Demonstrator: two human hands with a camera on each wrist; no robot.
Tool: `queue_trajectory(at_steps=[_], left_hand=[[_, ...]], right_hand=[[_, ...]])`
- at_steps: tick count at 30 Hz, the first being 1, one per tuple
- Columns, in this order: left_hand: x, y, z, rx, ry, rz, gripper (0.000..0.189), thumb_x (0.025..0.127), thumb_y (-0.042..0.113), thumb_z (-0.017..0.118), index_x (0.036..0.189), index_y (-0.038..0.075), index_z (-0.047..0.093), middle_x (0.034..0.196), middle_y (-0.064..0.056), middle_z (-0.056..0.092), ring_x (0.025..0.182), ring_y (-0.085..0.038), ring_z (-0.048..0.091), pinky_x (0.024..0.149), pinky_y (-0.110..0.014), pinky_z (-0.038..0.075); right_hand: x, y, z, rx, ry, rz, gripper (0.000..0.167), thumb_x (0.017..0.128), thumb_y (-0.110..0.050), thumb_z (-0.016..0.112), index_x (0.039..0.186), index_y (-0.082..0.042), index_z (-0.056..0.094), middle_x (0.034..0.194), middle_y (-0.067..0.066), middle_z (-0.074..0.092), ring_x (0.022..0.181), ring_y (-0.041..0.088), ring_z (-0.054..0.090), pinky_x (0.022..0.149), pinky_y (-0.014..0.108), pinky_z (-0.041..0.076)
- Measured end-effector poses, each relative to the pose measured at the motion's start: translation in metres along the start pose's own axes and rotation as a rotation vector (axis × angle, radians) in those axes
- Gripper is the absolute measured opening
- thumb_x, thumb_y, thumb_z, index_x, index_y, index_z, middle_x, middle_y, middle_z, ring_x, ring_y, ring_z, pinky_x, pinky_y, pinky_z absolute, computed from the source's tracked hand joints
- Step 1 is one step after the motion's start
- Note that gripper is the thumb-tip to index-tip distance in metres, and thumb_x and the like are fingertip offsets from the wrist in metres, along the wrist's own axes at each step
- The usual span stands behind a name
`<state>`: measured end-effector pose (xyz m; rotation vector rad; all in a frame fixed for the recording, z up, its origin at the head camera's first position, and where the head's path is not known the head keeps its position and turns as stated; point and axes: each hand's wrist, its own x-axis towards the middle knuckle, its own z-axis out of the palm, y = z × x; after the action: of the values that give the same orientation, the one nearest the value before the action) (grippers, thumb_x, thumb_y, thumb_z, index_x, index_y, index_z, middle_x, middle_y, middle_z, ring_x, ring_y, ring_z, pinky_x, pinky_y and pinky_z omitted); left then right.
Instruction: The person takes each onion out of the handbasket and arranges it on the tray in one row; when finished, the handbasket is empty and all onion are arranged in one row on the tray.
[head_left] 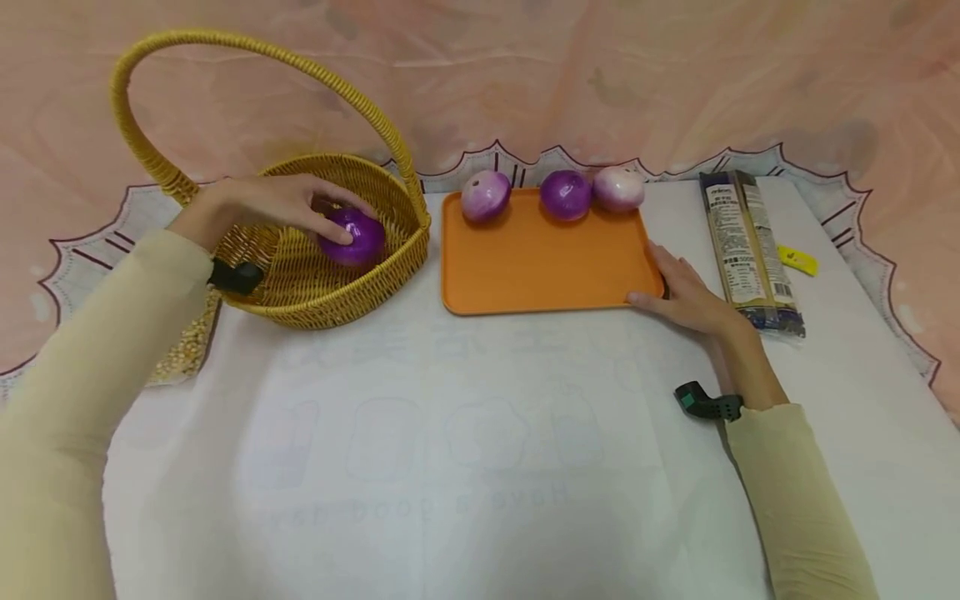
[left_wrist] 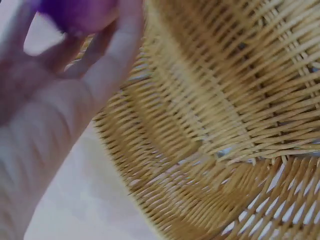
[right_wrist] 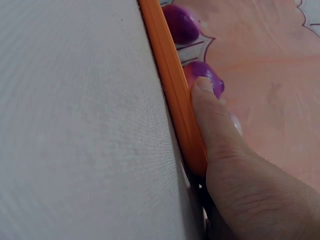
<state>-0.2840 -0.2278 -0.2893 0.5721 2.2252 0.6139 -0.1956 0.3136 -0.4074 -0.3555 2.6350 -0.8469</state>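
Observation:
In the head view my left hand (head_left: pixel 288 204) reaches over the rim of a wicker basket (head_left: pixel 322 312) with a tall handle. It holds a shiny purple onion (head_left: pixel 358 242) inside the basket; the left wrist view shows part of that onion (left_wrist: pixel 80 12) between the fingers. My right hand (head_left: pixel 693 296) grips the near right corner of an orange tray (head_left: pixel 540 267). Its thumb lies over the rim, and the other fingers run along the right side. On the tray's far side sit three onions: a pale purple one (head_left: pixel 486 197), a dark purple one (head_left: pixel 566 196) and a whitish one (head_left: pixel 618 189).
Right of the tray lies a long packet (head_left: pixel 742 250), with a small yellow piece (head_left: pixel 797 260) beside it. A clear bag of pale kernels (head_left: pixel 183 350) is partly hidden by the basket and left arm. A white cloth (head_left: pixel 450 450) covers the table.

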Motion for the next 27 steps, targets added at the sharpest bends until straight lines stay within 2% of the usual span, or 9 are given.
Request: queue_trajectory(at_steps=[4, 7, 10, 12, 13, 15, 20, 24, 27], left_hand=[[-0.028, 0.010, 0.008, -0.046, 0.178, 0.053, 0.049, 0.096, 0.029, 0.060, 0.144, 0.029, 0.046, 0.139, -0.001, 0.048, 0.120, -0.019, 0.049, 0.091, -0.025, 0.047], [-0.044, 0.014, 0.023, -0.159, 0.254, 0.235, 0.047, 0.095, 0.012, 0.059, 0.140, 0.023, 0.052, 0.131, 0.003, 0.054, 0.114, -0.015, 0.053, 0.087, -0.021, 0.051], [-0.045, 0.025, 0.042, -0.272, 0.215, 0.466, 0.049, 0.090, -0.004, 0.058, 0.137, 0.013, 0.055, 0.133, 0.003, 0.056, 0.116, -0.015, 0.054, 0.089, -0.021, 0.053], [-0.037, 0.039, 0.055, -0.282, 0.182, 0.564, 0.050, 0.088, -0.007, 0.060, 0.135, 0.010, 0.056, 0.135, 0.001, 0.055, 0.119, -0.017, 0.053, 0.091, -0.023, 0.054], [-0.031, 0.049, 0.063, -0.269, 0.180, 0.579, 0.050, 0.088, -0.004, 0.062, 0.135, 0.011, 0.057, 0.136, 0.002, 0.054, 0.120, -0.017, 0.053, 0.092, -0.024, 0.054], [-0.019, 0.071, 0.078, -0.221, 0.222, 0.555, 0.049, 0.087, 0.005, 0.069, 0.134, 0.017, 0.058, 0.135, 0.003, 0.053, 0.119, -0.017, 0.053, 0.094, -0.027, 0.053], [0.023, 0.117, 0.110, -0.203, 0.445, 0.451, 0.045, 0.085, 0.029, 0.075, 0.128, 0.031, 0.061, 0.127, 0.002, 0.053, 0.116, -0.016, 0.051, 0.095, -0.039, 0.052], [0.057, 0.127, 0.125, -0.285, 0.495, 0.379, 0.046, 0.086, 0.035, 0.073, 0.130, 0.030, 0.059, 0.134, -0.004, 0.050, 0.121, -0.020, 0.049, 0.100, -0.043, 0.048], [0.079, 0.127, 0.128, -0.336, 0.555, 0.334, 0.047, 0.087, 0.035, 0.072, 0.131, 0.027, 0.057, 0.139, -0.006, 0.047, 0.125, -0.023, 0.047, 0.104, -0.044, 0.045]], right_hand=[[-0.001, -0.002, -0.005, -0.005, 0.006, -0.014, 0.099, 0.092, -0.047, 0.060, 0.156, -0.009, -0.005, 0.164, 0.015, -0.004, 0.152, 0.034, -0.004, 0.123, 0.047, -0.010], [-0.001, -0.003, -0.009, -0.012, 0.016, -0.034, 0.098, 0.093, -0.045, 0.060, 0.156, -0.009, -0.005, 0.164, 0.016, -0.003, 0.152, 0.034, -0.003, 0.123, 0.047, -0.010], [-0.002, -0.001, -0.012, -0.017, 0.030, -0.045, 0.097, 0.093, -0.045, 0.060, 0.156, -0.008, -0.004, 0.164, 0.017, -0.002, 0.152, 0.035, -0.002, 0.122, 0.048, -0.010], [-0.004, 0.000, -0.012, -0.015, 0.031, -0.038, 0.097, 0.093, -0.045, 0.060, 0.156, -0.009, -0.004, 0.164, 0.017, -0.002, 0.152, 0.035, -0.003, 0.123, 0.048, -0.010], [-0.004, 0.001, -0.012, -0.012, 0.030, -0.036, 0.097, 0.093, -0.045, 0.060, 0.156, -0.009, -0.005, 0.164, 0.017, -0.002, 0.152, 0.035, -0.003, 0.123, 0.048, -0.010], [-0.005, 0.002, -0.011, -0.011, 0.032, -0.036, 0.097, 0.093, -0.045, 0.059, 0.156, -0.009, -0.004, 0.164, 0.017, -0.002, 0.152, 0.035, -0.002, 0.123, 0.048, -0.009], [-0.005, 0.005, -0.007, 0.001, 0.047, -0.048, 0.096, 0.093, -0.044, 0.060, 0.156, -0.009, -0.003, 0.164, 0.016, -0.001, 0.152, 0.035, -0.001, 0.123, 0.049, -0.009], [-0.003, 0.004, -0.004, 0.007, 0.038, -0.050, 0.096, 0.093, -0.044, 0.060, 0.156, -0.009, -0.003, 0.164, 0.016, 0.000, 0.152, 0.034, -0.001, 0.123, 0.049, -0.008], [-0.001, 0.004, -0.002, 0.008, 0.027, -0.036, 0.097, 0.092, -0.046, 0.060, 0.156, -0.011, -0.004, 0.164, 0.015, -0.001, 0.152, 0.033, -0.002, 0.123, 0.048, -0.008]])
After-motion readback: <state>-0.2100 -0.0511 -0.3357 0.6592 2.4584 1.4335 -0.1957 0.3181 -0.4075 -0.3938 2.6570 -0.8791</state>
